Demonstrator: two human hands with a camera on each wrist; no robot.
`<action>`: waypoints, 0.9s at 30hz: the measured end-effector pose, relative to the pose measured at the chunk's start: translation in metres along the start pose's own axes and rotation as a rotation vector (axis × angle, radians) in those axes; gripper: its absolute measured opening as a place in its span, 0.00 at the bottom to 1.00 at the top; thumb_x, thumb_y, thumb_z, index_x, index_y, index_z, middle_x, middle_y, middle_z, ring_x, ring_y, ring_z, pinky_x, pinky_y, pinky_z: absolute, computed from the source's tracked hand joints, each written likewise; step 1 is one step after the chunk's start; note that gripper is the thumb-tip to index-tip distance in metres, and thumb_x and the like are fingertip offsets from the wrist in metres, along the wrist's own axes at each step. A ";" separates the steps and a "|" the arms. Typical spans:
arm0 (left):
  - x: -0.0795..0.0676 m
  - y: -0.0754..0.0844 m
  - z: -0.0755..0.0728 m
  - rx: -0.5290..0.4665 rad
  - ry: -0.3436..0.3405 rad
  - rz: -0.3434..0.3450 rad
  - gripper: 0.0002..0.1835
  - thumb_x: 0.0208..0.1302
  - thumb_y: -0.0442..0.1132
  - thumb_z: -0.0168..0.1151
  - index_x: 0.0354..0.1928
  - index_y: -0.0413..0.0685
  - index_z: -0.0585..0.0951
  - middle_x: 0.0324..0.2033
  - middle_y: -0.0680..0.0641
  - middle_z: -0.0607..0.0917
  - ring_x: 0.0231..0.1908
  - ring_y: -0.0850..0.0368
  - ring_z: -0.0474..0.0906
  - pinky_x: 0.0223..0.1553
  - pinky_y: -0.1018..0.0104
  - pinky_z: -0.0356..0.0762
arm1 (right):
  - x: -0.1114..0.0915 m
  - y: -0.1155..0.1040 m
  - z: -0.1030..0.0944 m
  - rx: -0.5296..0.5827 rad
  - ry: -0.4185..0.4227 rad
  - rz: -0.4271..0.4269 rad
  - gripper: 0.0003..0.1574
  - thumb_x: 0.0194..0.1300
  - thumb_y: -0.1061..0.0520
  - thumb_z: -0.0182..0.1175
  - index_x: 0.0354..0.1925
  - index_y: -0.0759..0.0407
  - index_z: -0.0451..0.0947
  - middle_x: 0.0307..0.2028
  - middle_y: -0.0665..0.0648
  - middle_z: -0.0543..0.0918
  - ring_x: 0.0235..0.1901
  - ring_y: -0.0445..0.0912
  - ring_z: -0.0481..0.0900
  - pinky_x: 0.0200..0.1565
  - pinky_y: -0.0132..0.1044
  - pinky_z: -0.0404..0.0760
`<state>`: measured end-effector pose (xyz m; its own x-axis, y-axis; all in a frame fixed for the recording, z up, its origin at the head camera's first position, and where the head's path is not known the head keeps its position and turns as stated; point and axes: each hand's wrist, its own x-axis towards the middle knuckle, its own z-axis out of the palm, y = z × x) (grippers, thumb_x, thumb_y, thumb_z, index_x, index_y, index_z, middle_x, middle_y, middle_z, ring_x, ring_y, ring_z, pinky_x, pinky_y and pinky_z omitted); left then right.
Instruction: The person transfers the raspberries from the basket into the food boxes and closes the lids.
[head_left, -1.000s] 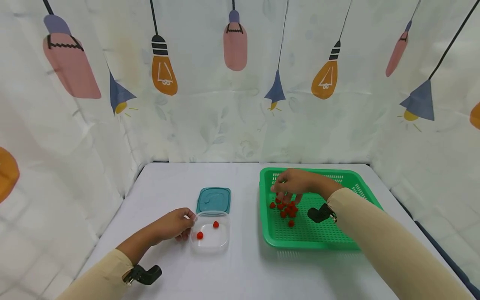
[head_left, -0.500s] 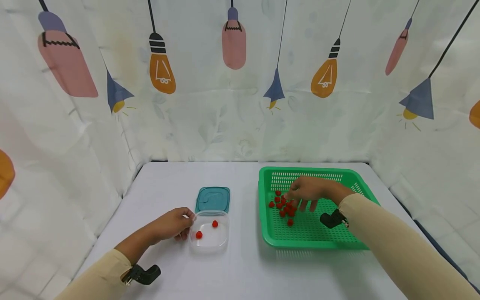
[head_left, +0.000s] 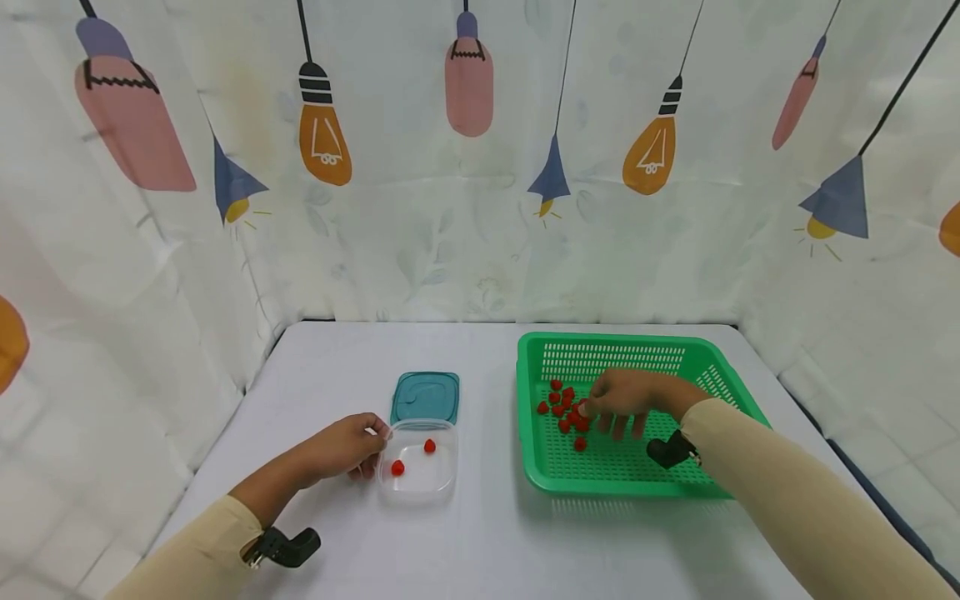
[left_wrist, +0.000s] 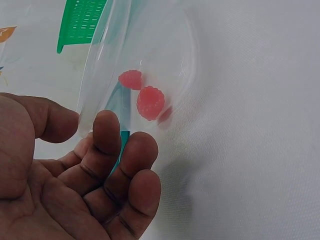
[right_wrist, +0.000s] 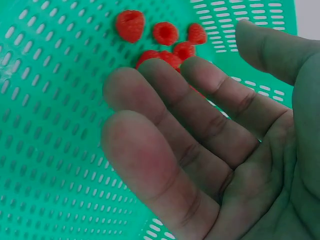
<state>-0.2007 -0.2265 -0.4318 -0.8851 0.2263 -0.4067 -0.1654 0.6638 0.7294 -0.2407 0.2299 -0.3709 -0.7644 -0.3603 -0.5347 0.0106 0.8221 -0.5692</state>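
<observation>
Raspberries [head_left: 557, 410] lie clustered toward the left side of the green basket [head_left: 637, 487]; two more berries [head_left: 397, 468] sit apart on the floor of the clear container [head_left: 420, 490]. Compared with one second ago, I note the right hand [head_left: 628, 398] lower and further right, nearer the basket's middle. From the right wrist view I read its fingers as extended and its thumb well apart from them; fingertips are over the edge of the cluster, contact uncertain. Left hand [head_left: 348, 446] unchanged: thumb and a finger pinch the container's left rim, the other fingers loosely bent outside it. The two berries in the container also match the earlier frames.

Edges: I see the right hand within the basket's raised rim, with bare slotted floor toward the near and right walls. The cluster lies close to the left wall. A strip of white table [head_left: 487, 517] separates container from basket. Teal lid [head_left: 426, 396] lies just behind the container; I cannot tell whether they touch.
</observation>
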 end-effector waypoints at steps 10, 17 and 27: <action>0.000 0.002 0.000 0.002 -0.001 0.006 0.11 0.74 0.38 0.57 0.53 0.42 0.75 0.28 0.43 0.81 0.30 0.49 0.77 0.33 0.59 0.79 | 0.002 0.002 0.008 -0.041 -0.008 0.041 0.19 0.73 0.47 0.62 0.49 0.60 0.84 0.38 0.57 0.88 0.34 0.53 0.88 0.35 0.52 0.86; 0.001 0.001 0.000 0.003 0.004 0.006 0.11 0.73 0.38 0.58 0.52 0.42 0.76 0.29 0.43 0.81 0.30 0.49 0.77 0.33 0.59 0.79 | 0.006 0.003 0.012 -0.067 -0.020 0.039 0.16 0.73 0.48 0.62 0.46 0.58 0.86 0.36 0.57 0.88 0.31 0.53 0.87 0.32 0.49 0.86; 0.000 0.002 0.000 0.000 -0.004 -0.004 0.10 0.73 0.37 0.57 0.52 0.42 0.76 0.29 0.43 0.81 0.31 0.49 0.77 0.33 0.59 0.78 | 0.012 0.003 0.016 -0.106 -0.031 -0.006 0.08 0.74 0.54 0.62 0.41 0.55 0.86 0.33 0.55 0.87 0.30 0.50 0.87 0.30 0.47 0.86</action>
<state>-0.2009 -0.2247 -0.4302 -0.8829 0.2265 -0.4113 -0.1687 0.6644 0.7281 -0.2395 0.2208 -0.3887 -0.7441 -0.3777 -0.5511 -0.0637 0.8612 -0.5043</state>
